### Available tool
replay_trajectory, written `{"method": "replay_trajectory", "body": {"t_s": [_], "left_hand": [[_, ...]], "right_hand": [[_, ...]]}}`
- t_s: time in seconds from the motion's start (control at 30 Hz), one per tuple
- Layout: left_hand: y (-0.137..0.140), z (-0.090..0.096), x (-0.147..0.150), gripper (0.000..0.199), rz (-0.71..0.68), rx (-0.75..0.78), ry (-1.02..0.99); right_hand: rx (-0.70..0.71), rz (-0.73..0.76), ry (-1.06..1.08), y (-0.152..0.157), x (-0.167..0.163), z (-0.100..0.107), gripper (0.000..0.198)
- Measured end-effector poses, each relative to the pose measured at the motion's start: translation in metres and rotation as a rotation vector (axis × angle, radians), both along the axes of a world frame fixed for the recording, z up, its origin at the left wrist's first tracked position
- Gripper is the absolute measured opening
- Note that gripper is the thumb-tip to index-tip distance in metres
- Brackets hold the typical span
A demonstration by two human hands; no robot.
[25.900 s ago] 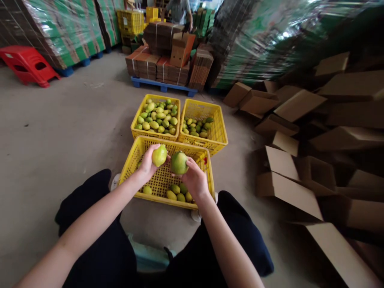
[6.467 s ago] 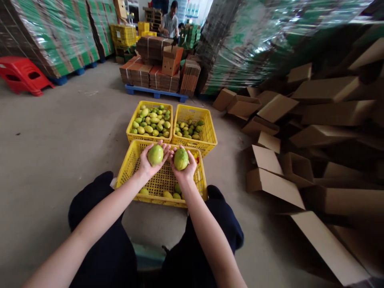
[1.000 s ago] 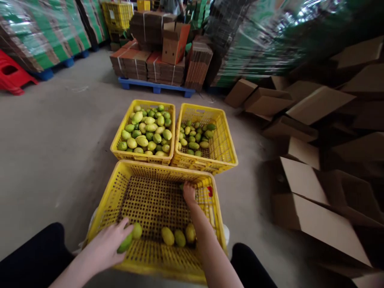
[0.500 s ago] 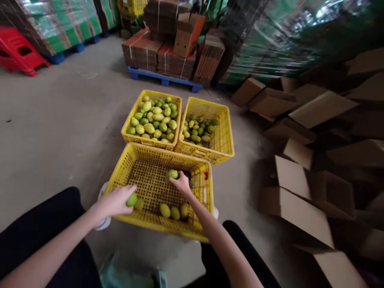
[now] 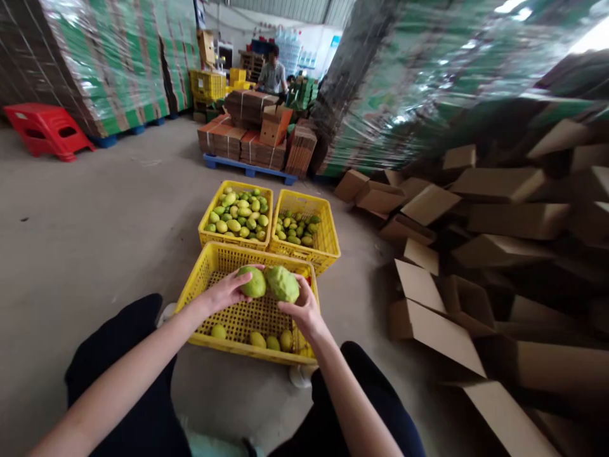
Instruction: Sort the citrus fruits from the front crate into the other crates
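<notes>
Holding smooth green fruit [image 5: 253,283] in left grip [image 5: 227,292], curled round it, lumpy fruit [image 5: 282,284] in right grip [image 5: 305,308], likewise curled, above front yellow crate [image 5: 238,348]. Apparently comparing; next, likely needing separate release.

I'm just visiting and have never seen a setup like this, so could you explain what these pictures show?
There is no machine here, only a person's two bare hands. The view comes from a camera worn on the person's head, looking forward and down. The left hand holds a smooth green fruit, and the right hand holds a bumpy pale-green fruit. Both are over a yellow perforated plastic crate, where a few yellow-green fruits lie along the near side. Beyond it, on the grey floor, are a yellow plastic crate full of fruit and, to its right, a less full yellow plastic crate. Brown cardboard boxes lie off to the right.
</notes>
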State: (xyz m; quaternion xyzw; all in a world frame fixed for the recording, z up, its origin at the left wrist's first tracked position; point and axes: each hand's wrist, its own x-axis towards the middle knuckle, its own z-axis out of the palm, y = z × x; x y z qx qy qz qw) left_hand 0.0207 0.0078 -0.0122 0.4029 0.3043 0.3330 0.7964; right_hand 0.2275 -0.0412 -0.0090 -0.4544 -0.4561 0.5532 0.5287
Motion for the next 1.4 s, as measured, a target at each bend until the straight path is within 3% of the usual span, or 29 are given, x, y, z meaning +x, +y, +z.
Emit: {"method": "replay_trajectory", "body": {"t_s": [0.13,0.33,0.5,0.67,0.8,0.9,1.0,1.07,1.13,1.2,1.27,1.4], "left_hand": [[-0.008,-0.001,0.001,0.071,0.086,0.053,0.009],[-0.005,0.003,-0.011,0.068,0.228,0.469,0.179],[-0.009,0.012,-0.014,0.053,0.301,0.841,0.361],[-0.012,0.019,-0.013,0.05,0.351,0.962,0.466],[-0.01,0.017,-0.016,0.075,0.378,0.848,0.446],[-0.006,0.014,-0.02,0.091,0.395,0.672,0.355],[-0.001,0.011,-0.02,0.067,0.362,0.262,0.288],[0.002,0.009,-0.016,0.059,0.285,-0.09,0.232],[0.004,0.007,-0.011,0.057,0.233,-0.323,0.19],[0.006,0.004,-0.005,0.056,0.237,-0.404,0.185],[0.007,0.003,0.0,0.055,0.265,-0.415,0.198],[0.008,0.005,0.001,0.043,0.385,-0.278,0.158]], "right_hand": [[0.055,-0.074,-0.091,-0.002,-0.015,-0.01,0.064],[0.206,-0.081,-0.187,0.004,-0.018,0.0,0.068],[0.34,-0.127,-0.317,0.008,-0.027,0.001,0.06],[0.418,-0.192,-0.409,0.012,-0.037,-0.001,0.053],[0.437,-0.2,-0.438,0.011,-0.035,0.0,0.053],[0.345,-0.119,-0.396,0.008,-0.036,0.004,0.062],[0.139,-0.038,-0.215,0.006,-0.046,0.007,0.066],[-0.096,0.004,-0.006,0.006,-0.055,0.007,0.059],[-0.352,0.076,0.175,0.01,-0.063,0.006,0.055],[-0.526,0.127,0.271,0.015,-0.066,0.005,0.053],[-0.594,0.117,0.306,0.02,-0.065,0.005,0.047],[-0.52,-0.008,0.335,0.025,-0.059,0.006,0.036]]}}
